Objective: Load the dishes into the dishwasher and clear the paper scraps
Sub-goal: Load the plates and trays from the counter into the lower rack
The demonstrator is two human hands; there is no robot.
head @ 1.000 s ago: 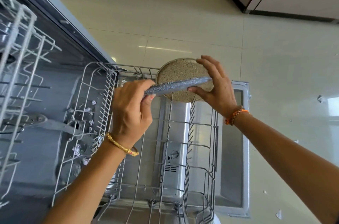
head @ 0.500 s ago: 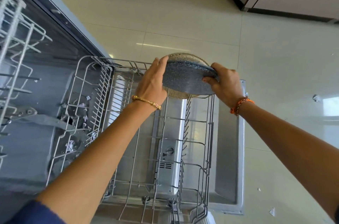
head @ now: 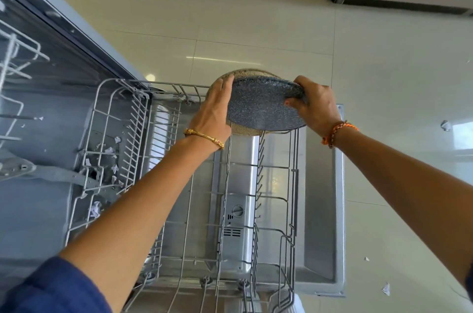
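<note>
Grey speckled plate (head: pixel 258 105) tilted against beige plate (head: pixel 245 74).

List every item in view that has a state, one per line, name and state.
Dishwasher door: open, folded down flat.
Lower rack: pulled out over the door, mostly bare.
Grey speckled plate: held tilted above the rack's far end.
Beige speckled plate: behind the grey one, mostly hidden.
Left hand: gripping the plates' left edge.
Right hand: gripping the grey plate's right edge.
Paper scraps: loose inside the tub.

speckled matt plate (head: pixel 258 105), wire rack (head: pixel 184 184), perhaps coated, glossy floor tiles (head: pixel 230 5)
</note>
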